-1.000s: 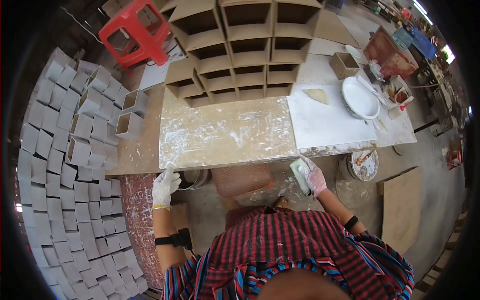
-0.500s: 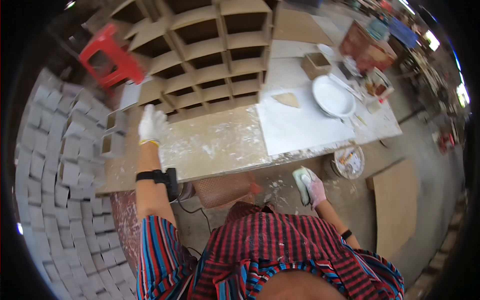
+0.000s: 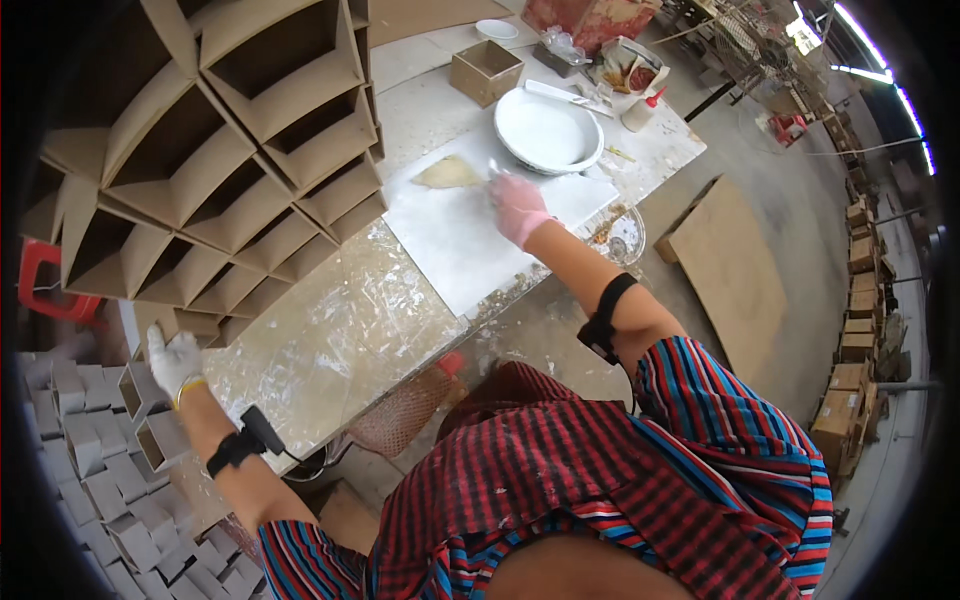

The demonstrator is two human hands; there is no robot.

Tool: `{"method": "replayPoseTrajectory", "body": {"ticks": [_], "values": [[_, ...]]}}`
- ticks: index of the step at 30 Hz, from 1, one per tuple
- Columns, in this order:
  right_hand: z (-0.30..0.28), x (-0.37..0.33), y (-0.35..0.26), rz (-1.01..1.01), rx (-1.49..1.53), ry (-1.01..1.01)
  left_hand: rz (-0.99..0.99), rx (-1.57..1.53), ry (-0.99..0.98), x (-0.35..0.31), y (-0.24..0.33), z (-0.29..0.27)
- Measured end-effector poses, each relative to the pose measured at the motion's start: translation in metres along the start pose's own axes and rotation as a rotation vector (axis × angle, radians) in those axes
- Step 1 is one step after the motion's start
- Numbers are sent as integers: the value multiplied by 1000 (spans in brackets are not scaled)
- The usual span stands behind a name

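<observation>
My left hand (image 3: pixel 176 362), in a white glove with a yellow cuff, is at the near lower corner of a brown cubby unit (image 3: pixel 250 165). Its fingers are apart and rest against the unit's edge. My right hand (image 3: pixel 520 208), in a pink glove, is above a white sheet (image 3: pixel 440 240) on the bench, just short of a white basin (image 3: pixel 548 130). Its fingertips are whitish and partly hidden, so I cannot see whether they hold anything. A tan, roughly triangular piece (image 3: pixel 447 173) lies on the sheet to the left of that hand.
A square brown box (image 3: pixel 486 72), a small white bowl (image 3: pixel 497 30) and a red-capped bottle (image 3: pixel 641 110) stand on the paint-marked bench (image 3: pixel 330 310). Many grey boxes (image 3: pixel 110 500) are stacked at left, near a red stool (image 3: pixel 45 285). A brown board (image 3: pixel 730 280) leans at right.
My right hand has risen from beside my body to over the sheet; the pale green pad-like thing in it no longer shows. My view has turned right. My left hand stays by the cubby unit.
</observation>
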State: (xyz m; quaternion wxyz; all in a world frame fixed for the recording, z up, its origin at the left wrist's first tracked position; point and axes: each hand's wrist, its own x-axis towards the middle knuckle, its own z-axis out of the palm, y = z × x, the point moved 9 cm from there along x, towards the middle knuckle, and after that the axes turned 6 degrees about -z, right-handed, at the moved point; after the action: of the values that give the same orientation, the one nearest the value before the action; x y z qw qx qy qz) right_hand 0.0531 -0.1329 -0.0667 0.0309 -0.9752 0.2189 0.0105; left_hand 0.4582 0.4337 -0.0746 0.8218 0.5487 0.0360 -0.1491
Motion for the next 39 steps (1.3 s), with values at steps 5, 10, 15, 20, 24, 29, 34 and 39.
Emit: {"method": "replayPoseTrajectory", "body": {"ticks": [5,10,15,20,24,29,34,39], "values": [[30,56,2,21,246,-124,154,-116,85,-161,37,90],[98,115,16,41,236,-127,59,135,164,-264,14,91],[86,128,14,-103,290,-232,-232,107,59,-327,-83,188],[46,112,58,-17,1013,-286,-413,72,-87,-319,-168,317],[12,58,102,61,1679,-280,-328,305,-224,-292,-214,377],[-58,50,190,-110,643,64,-372,182,-144,-276,-248,418],[-22,59,235,124,561,-85,-310,248,-45,-266,-260,433],[5,65,234,96,532,26,-262,319,-15,-258,-264,416]]}}
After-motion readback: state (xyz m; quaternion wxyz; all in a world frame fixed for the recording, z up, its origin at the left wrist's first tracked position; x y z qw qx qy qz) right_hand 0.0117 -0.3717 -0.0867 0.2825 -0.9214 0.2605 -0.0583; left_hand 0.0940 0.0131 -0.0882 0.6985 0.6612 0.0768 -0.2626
